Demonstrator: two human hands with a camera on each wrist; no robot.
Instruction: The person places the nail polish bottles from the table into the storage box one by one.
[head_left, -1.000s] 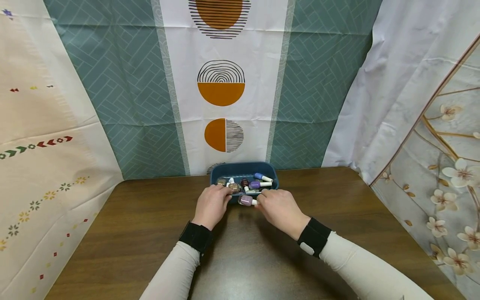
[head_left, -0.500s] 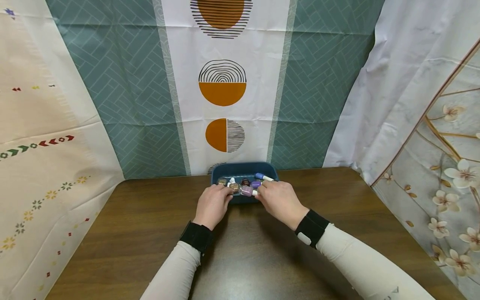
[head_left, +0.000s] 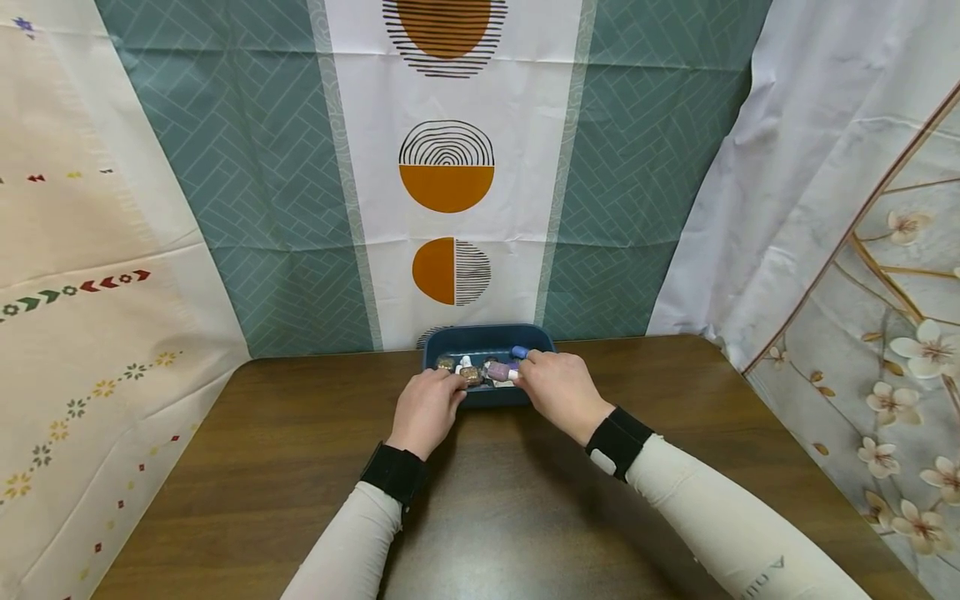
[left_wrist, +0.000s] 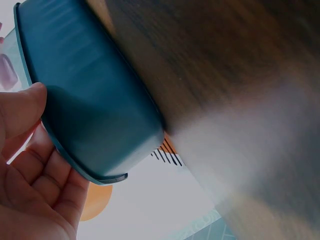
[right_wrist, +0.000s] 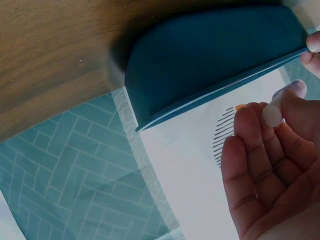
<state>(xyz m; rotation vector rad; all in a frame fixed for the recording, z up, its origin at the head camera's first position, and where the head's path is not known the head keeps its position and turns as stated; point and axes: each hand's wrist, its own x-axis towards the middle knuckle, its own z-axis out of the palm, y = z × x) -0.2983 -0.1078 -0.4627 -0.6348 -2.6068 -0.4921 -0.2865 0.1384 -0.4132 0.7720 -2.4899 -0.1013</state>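
Holding a mauve nail polish bottle [head_left: 498, 372] by its white cap, the right hand [head_left: 558, 390] has it over the near part of the dark teal bin [head_left: 487, 337], fingertips pinched round the cap (the right wrist view shows the cap's white end between thumb and fingers [right_wrist: 272, 116]). The left hand [head_left: 429, 407] rests at the bin's near left rim, its thumb [left_wrist: 22, 107] against the outer wall in the left wrist view and fingers curled over the edge, so it looks to be gripping and steadying the bin. Inside lie several other small bottles: a glittery brown one [head_left: 470, 375] just beside the left fingers, a blue-capped one [head_left: 519, 352] toward the far right, and a few more too small to tell apart. As a judgement, the gathering of bottles into the bin looks nearly finished: no loose bottle shows on the wooden table [head_left: 300, 467], and the mauve one is not yet let go. The bin stands at the table's far edge, against a hanging cloth [head_left: 450, 208] printed with orange half-circles between teal herringbone panels; a pale patterned sheet hangs to the left and a floral one [head_left: 892, 333] to the right.
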